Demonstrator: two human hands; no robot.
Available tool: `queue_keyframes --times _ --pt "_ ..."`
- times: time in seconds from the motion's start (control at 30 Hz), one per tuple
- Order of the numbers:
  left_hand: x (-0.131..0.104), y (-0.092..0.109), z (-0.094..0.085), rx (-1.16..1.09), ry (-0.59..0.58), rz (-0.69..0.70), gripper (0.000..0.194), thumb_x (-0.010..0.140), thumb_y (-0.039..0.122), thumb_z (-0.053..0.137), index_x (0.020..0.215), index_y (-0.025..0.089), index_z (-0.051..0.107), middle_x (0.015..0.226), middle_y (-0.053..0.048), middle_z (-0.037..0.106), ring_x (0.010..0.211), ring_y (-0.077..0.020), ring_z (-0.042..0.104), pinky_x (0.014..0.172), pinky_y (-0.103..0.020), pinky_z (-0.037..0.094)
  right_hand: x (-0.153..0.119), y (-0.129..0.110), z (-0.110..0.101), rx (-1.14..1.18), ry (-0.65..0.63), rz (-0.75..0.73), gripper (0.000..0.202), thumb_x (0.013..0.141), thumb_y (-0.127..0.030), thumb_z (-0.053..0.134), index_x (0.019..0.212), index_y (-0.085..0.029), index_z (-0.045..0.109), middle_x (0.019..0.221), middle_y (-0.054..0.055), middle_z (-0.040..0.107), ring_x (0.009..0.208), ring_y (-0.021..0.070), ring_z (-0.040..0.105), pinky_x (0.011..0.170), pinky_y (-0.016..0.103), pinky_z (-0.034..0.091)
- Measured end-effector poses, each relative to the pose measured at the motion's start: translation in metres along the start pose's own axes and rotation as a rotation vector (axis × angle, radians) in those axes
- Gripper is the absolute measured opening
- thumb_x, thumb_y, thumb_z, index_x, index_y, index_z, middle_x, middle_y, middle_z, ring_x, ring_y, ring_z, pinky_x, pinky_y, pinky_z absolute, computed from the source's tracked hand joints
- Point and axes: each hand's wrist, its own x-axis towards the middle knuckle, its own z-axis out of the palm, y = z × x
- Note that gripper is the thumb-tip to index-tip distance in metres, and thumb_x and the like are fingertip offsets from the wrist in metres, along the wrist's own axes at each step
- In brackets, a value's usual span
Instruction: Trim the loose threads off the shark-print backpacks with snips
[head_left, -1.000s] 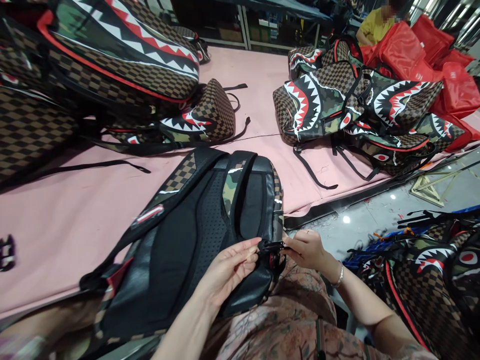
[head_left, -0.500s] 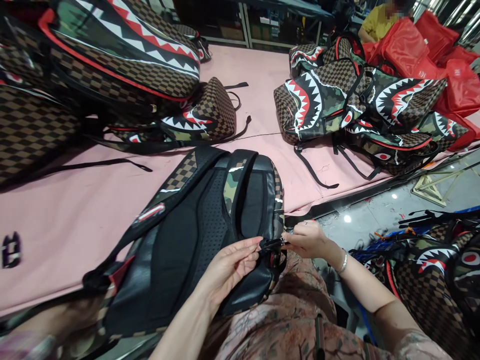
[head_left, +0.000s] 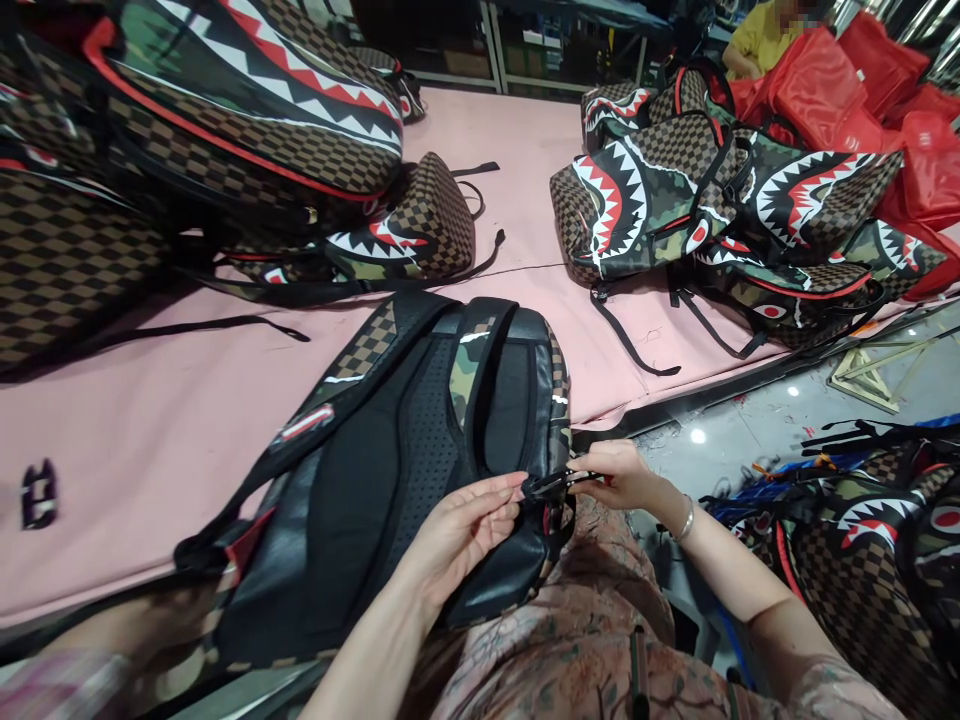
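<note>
A backpack [head_left: 367, 480] lies with its black padded back panel up, partly on the table edge and partly over my lap. Its brown checks and camouflage show on the shoulder straps and side. My left hand [head_left: 476, 525] pinches the black strap [head_left: 544, 486] where it bunches near the lower right side of the bag; any buckle there is too dark to make out. Just to the right, my right hand [head_left: 619, 472] grips the narrow end of the strap between thumb and fingers. Both hands are closed and close together.
Pink cloth [head_left: 150, 430] covers the table. Backpacks [head_left: 262, 130] are piled at the left, more shark-mouth backpacks [head_left: 645, 200] at the right, beside red bags [head_left: 817, 90]. Other backpacks [head_left: 855, 560] lie low at the right. A small black part [head_left: 39, 495] sits at far left. Another person [head_left: 761, 40] is behind.
My right hand has shifted slightly right and its fingers have opened out a little along the strap. My left hand keeps its pinch. The view has moved slightly.
</note>
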Motion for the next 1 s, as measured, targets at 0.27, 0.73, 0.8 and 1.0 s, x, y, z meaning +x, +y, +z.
queue_keyframes --times 0.27,0.73,0.8,1.0 --pt "0.000 -0.001 0.003 -0.014 0.017 0.005 0.021 0.067 -0.006 0.057 0.083 0.001 0.068 0.063 -0.009 0.061 0.045 -0.0048 0.048 0.040 -0.012 0.044 0.000 -0.009 -0.006 -0.250 -0.031 -0.045 0.029 0.090 -0.043 0.045 0.095 -0.021 0.063 0.061 -0.001 0.052 0.057 0.0114 0.047 0.055 0.025 0.029" --pt "0.002 -0.003 0.002 0.028 0.028 0.015 0.021 0.069 -0.005 0.056 0.085 0.001 0.068 0.066 -0.010 0.063 0.047 -0.0049 0.049 0.041 -0.013 0.044 0.016 -0.032 -0.033 -0.463 -0.104 -0.082 0.030 0.093 -0.035 0.039 0.078 -0.021 0.061 0.056 -0.002 0.044 0.052 0.0105 0.036 0.053 0.026 0.023" --pt "0.001 -0.003 0.003 0.038 0.020 0.015 0.020 0.070 -0.005 0.056 0.086 0.001 0.068 0.067 -0.010 0.063 0.048 -0.0050 0.049 0.042 -0.013 0.044 0.017 -0.028 -0.033 -0.437 -0.129 -0.082 0.030 0.092 -0.037 0.040 0.078 -0.021 0.060 0.056 -0.002 0.044 0.052 0.0107 0.035 0.052 0.027 0.023" --pt "0.001 -0.004 0.003 0.032 0.005 0.014 0.020 0.071 -0.004 0.056 0.086 0.003 0.068 0.065 -0.009 0.063 0.048 -0.0050 0.049 0.041 -0.013 0.043 0.019 -0.017 -0.026 -0.350 -0.187 -0.075 0.031 0.091 -0.043 0.041 0.081 -0.021 0.061 0.061 -0.001 0.048 0.054 0.0106 0.039 0.052 0.026 0.022"
